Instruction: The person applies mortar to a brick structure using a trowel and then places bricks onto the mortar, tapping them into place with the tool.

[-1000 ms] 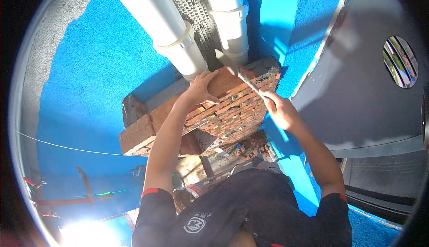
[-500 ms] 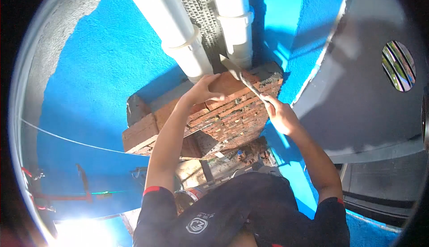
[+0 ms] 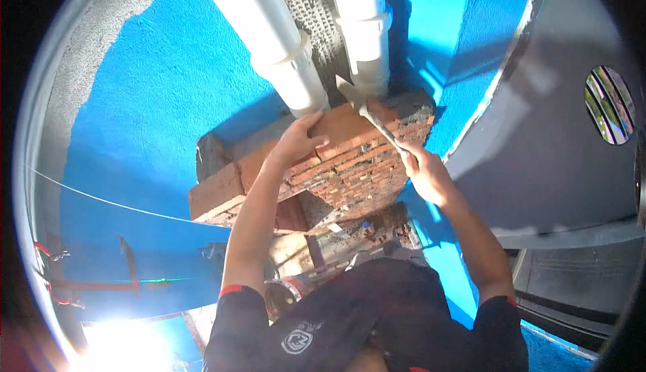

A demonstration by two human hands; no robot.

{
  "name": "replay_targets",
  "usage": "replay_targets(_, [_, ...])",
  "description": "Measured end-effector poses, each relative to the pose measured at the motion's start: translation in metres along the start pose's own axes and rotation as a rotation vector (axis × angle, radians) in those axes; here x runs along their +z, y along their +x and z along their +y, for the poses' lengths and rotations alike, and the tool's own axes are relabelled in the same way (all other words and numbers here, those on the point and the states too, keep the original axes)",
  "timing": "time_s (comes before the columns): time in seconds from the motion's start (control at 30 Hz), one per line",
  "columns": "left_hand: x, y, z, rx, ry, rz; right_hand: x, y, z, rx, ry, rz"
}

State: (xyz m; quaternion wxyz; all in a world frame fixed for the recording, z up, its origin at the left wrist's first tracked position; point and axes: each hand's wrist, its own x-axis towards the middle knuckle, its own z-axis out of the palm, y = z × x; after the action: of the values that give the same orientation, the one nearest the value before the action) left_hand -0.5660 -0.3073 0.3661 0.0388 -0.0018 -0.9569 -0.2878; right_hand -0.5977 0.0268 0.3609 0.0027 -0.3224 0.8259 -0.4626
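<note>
My right hand (image 3: 424, 173) is wrapped round the handle end of a trowel (image 3: 353, 94). The trowel's narrow metal blade points up and left, over the top course of the brickwork near the pipes. My left hand (image 3: 299, 142) rests on a reddish brick (image 3: 343, 128) in that top course, its thumb spread from the stretched fingers. The fingertips reach the base of the left white pipe (image 3: 306, 89). Below both hands the brick wall (image 3: 363, 170) shows many courses with rough mortar joints.
A second white pipe (image 3: 367, 49) rises beside the first, with rough grey mortar (image 3: 313, 15) between them. Blue wall (image 3: 161, 89) flanks the brickwork. A pale string (image 3: 121, 200) runs to its left end. A grey panel with a round opening (image 3: 609, 106) stands at right. A bucket (image 3: 286, 291) sits below.
The view has shifted slightly, so the pipes and wall appear a little to the right. My left hand stays on the brick, its fingers lying flatter. The trowel remains in my right hand.
</note>
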Motion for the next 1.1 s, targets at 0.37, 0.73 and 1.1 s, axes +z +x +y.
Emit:
replay_targets(0.37, [-0.002, 0.000, 0.010, -0.072, -0.037, 0.012, -0.003, -0.005, 0.003, -0.052, 0.054, 0.101])
replay_targets(0.73, [-0.001, 0.001, 0.004, -0.064, -0.101, -0.021, -0.013, -0.002, 0.007, 0.053, -0.028, -0.061])
replay_targets(1.1, [-0.002, -0.008, 0.000, -0.085, -0.074, 0.081, -0.030, -0.011, -0.009, 0.410, 0.258, -0.227])
